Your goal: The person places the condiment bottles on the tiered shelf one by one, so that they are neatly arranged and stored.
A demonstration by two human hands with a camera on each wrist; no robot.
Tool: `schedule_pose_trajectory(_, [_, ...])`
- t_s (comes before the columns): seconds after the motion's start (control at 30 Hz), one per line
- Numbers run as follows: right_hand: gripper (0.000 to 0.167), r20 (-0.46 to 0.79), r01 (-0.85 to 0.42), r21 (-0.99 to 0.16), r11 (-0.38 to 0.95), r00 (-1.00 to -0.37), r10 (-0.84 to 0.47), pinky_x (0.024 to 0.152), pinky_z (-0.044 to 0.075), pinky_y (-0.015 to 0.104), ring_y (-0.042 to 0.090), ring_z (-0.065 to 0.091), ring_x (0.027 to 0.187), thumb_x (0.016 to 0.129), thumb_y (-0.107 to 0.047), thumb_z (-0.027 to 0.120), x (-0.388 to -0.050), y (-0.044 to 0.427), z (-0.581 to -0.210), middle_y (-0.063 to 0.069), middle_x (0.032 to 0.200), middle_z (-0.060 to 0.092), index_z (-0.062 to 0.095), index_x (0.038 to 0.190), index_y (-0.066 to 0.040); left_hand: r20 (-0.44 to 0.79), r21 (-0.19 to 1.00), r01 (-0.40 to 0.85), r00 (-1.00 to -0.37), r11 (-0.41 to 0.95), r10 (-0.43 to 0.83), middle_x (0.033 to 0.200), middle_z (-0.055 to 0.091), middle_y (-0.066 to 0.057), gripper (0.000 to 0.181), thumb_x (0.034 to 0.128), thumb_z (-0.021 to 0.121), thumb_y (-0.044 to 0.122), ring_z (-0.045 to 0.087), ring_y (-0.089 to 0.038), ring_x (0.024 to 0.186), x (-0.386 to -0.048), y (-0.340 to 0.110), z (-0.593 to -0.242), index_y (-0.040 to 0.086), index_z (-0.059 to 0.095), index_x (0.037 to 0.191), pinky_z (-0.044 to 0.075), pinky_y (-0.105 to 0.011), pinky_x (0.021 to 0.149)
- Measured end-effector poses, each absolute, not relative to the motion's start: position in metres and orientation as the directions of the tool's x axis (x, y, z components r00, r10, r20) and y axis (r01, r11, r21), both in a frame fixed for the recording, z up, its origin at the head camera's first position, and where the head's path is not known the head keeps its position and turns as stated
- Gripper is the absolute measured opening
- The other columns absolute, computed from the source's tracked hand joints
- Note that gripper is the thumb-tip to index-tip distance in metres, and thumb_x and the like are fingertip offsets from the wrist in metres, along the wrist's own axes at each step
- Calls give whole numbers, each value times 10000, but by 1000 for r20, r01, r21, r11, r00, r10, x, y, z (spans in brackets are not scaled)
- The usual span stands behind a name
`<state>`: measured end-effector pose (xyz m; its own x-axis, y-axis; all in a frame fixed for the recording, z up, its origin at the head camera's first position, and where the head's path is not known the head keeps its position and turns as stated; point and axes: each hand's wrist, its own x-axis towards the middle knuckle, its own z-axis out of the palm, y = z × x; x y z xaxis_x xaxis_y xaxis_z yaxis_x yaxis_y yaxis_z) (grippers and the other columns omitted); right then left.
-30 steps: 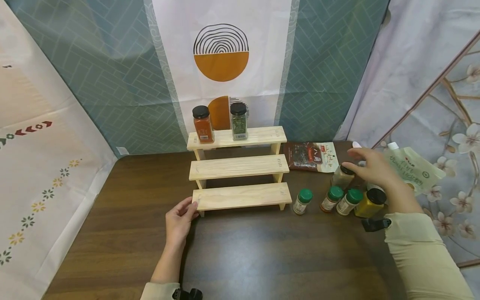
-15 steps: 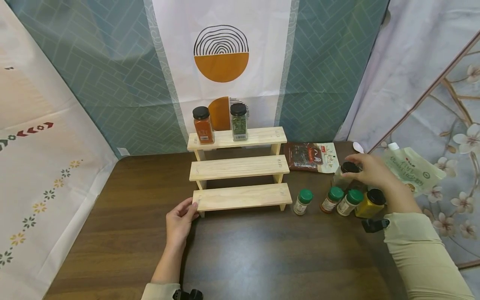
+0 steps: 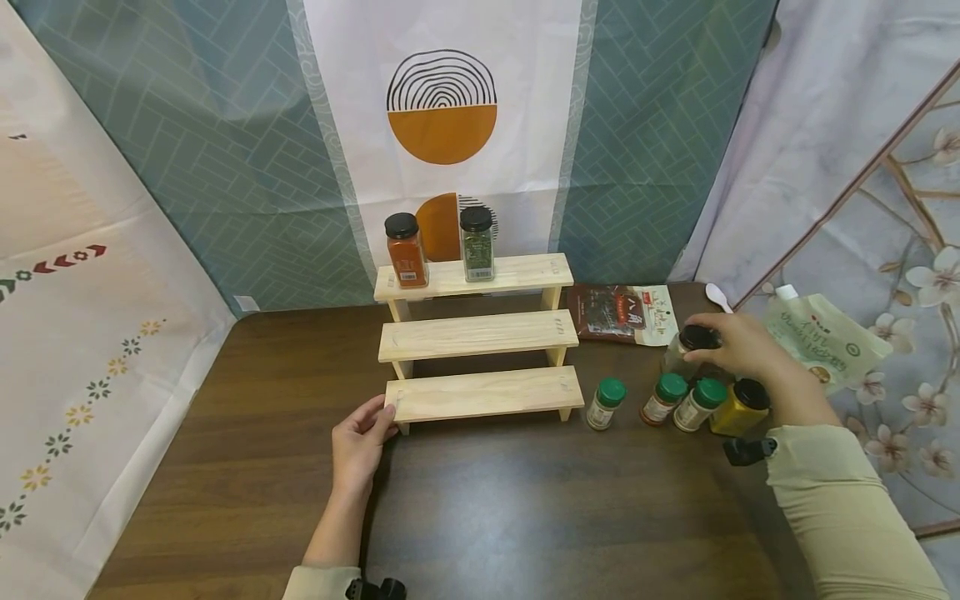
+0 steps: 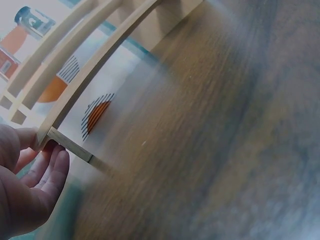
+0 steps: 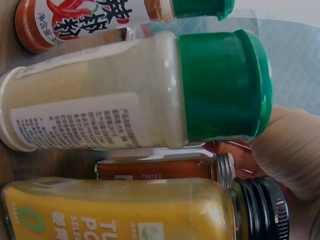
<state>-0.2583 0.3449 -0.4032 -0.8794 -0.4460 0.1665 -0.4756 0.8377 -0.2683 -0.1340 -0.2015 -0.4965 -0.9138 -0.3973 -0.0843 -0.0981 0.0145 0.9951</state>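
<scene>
Clear jar w/ rnd blk lid is gripped by R hand.

Head view: from above the near side of the table, facing forward and down; widest, whole rack in frame. Left wrist: close, tilted, facing past the left hand to the rack's left end; head shares both. Right wrist: nearest, turned sideways, on green-capped jar and yellow jar, also in head view.
</scene>
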Motion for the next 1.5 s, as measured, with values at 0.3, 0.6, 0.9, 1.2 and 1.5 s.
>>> schedule_pose_trajectory(0.3, [545, 266, -561, -256, 787, -824, -501, 559, 413, 315, 52, 422, 562, 761, -184, 904, -254, 338, -407, -41, 678, 569, 678, 1192, 62, -90, 994, -108, -913, 24, -398, 1156, 699, -240, 349, 963, 715, 119, 697, -69, 763, -134, -201, -497, -54, 667, 1262, 611, -237, 749])
schedule_pose_trajectory(0.6, [531, 346, -601, -291, 745, -792, -504, 729, 539, 510, 312, 646, 827, 783, -121, 882, -256, 327, -399, 212, 1085, 705, 657, 1225, 67, -83, 995, -96, -914, 13, -398, 1159, 695, -251, 342, 967, 708, 111, 695, -77, 759, -133, -201, -498, -63, 665, 1258, 608, -225, 736])
schedule_pose_trajectory(0.9, [532, 386, -597, -366, 713, -795, -468, 840, 520, 605, 448, 644, 1015, 815, -90, 855, -257, 303, -369, 273, 1147, 684, 633, 1270, 75, -85, 995, -96, -915, 8, -395, 1173, 693, -245, 361, 970, 703, 113, 693, -71, 760, -133, -202, -496, -71, 651, 1276, 607, -222, 737])
schedule_pose_trajectory(1.2, [541, 322, -518, -443, 732, -854, -409, 918, 487, 597, 452, 606, 1060, 931, -179, 764, -257, 277, -342, 254, 1334, 599, 565, 1398, 5, -74, 996, -91, -913, 23, -400, 1171, 688, -264, 342, 969, 704, 109, 693, -75, 762, -134, -202, -498, -66, 664, 1260, 607, -222, 730])
schedule_pose_trajectory(1.5, [508, 431, -604, -411, 683, -789, -438, 763, 552, 537, 399, 653, 979, 908, -108, 776, -265, 255, -323, 213, 1173, 664, 590, 1356, 43, -57, 996, -79, -912, 36, -406, 1131, 703, -255, 322, 964, 710, 98, 701, -93, 755, -134, -202, -499, -65, 675, 1240, 609, -223, 713])
